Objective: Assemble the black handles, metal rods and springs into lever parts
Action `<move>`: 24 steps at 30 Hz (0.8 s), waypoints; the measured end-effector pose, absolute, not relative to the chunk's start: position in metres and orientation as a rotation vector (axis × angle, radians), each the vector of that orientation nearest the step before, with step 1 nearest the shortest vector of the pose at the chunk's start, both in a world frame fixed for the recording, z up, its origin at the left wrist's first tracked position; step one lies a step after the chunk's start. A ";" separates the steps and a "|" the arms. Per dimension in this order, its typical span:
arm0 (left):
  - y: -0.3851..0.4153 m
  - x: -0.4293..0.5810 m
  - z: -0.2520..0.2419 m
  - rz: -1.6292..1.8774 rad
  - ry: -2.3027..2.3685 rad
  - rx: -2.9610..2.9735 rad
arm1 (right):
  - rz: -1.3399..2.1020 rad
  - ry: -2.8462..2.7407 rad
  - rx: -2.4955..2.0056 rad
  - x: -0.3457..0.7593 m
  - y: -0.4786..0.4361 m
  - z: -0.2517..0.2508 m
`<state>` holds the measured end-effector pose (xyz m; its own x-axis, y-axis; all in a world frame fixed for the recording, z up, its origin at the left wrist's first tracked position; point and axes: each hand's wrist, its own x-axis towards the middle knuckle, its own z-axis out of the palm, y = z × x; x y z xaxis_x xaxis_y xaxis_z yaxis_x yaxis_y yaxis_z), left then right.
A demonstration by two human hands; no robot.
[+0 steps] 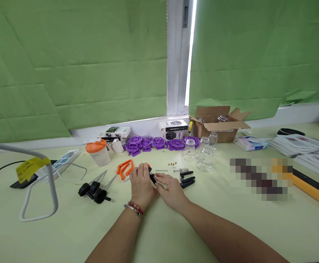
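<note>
My left hand (142,184) is closed around a small black plastic part (152,178) with a bit of orange at its top end. The fingertips of my right hand (170,190) pinch the same part from the right, and most of it is hidden between the hands. Just left of them lie orange plastic frames (125,169). Black knobs with metal rods (96,190) rest farther left. Beyond my right hand are a thin metal pin (162,170), a spring (180,170), several tiny brass-coloured pieces (172,164) and black plastic handles (187,180).
Purple plastic wheels (158,143) line the back, near small boxes (173,126). Clear jars (204,159) and a cardboard box (219,131) stand right of them. Leftward are an orange-lidded cup (100,157), a power strip (67,160) and a bent grey tube frame (55,197).
</note>
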<state>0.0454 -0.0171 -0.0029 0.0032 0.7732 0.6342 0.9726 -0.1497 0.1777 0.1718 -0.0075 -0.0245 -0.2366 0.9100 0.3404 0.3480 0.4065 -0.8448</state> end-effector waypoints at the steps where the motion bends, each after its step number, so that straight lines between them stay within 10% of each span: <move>1: -0.017 0.045 -0.003 -0.899 -1.810 -1.976 | 0.800 -1.783 -1.091 0.172 -0.008 -0.025; 24: -0.017 0.045 -0.005 -0.876 -1.797 -1.994 | 0.821 -1.728 -1.091 0.170 0.000 -0.035</move>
